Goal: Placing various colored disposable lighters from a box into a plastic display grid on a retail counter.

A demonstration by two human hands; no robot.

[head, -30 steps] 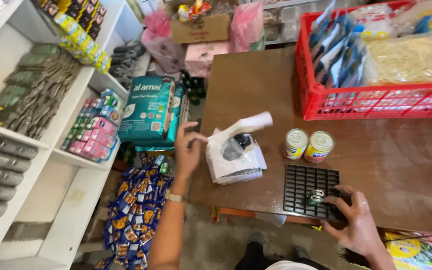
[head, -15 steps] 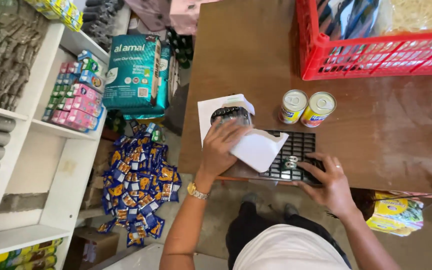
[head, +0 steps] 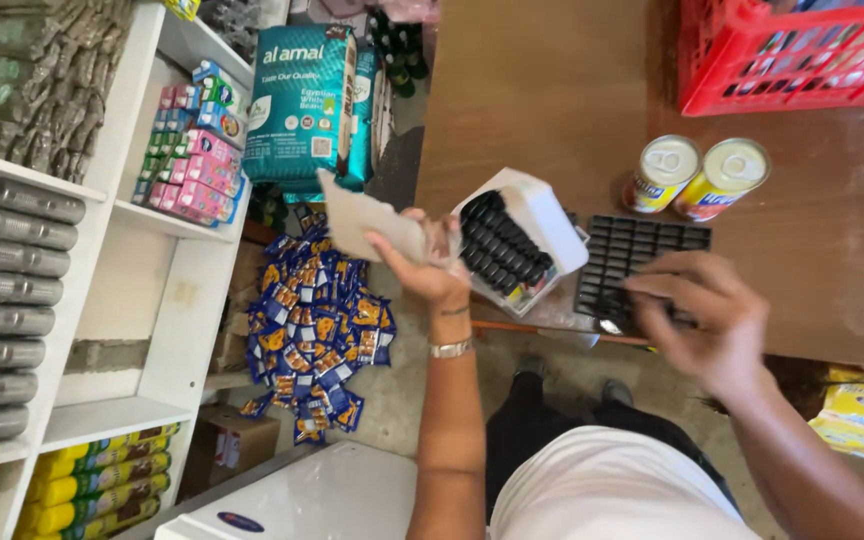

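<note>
Box of dark biscuits judged light, crushable | flap pinched by left hand fingers | right hand half-curled, empty, over tray on worktop

Your left hand is raised with the forearm running straight up from below, wrist banded, fingers pinched closed. Your right hand reaches in from the lower right, palm down, fingers spread and slightly curled, gripping nothing.
</note>
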